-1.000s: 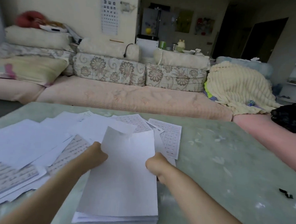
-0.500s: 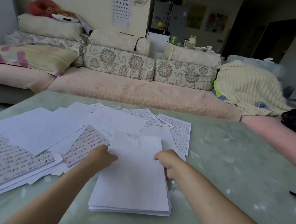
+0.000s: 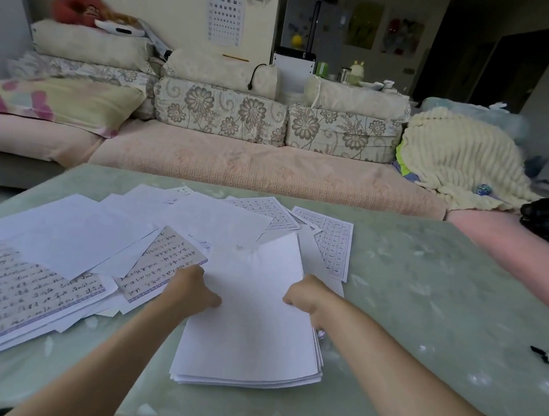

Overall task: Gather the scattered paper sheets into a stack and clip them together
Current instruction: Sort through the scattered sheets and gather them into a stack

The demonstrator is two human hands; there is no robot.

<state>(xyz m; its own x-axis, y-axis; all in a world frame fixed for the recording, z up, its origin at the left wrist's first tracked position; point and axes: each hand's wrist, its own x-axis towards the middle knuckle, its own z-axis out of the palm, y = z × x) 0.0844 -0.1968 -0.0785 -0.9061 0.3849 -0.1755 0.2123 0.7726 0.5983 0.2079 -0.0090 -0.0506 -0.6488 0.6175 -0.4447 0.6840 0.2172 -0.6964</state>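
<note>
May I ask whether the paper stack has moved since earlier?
Yes. The paper stack has tipped up: its far right corner now reaches higher beside the grid-printed sheet.

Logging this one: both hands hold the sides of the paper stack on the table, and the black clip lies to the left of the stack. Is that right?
Not quite. The black clip lies to the right of the stack, near the right edge of the table, as the head view shows. The left hand and right hand do hold the stack's sides.
</note>
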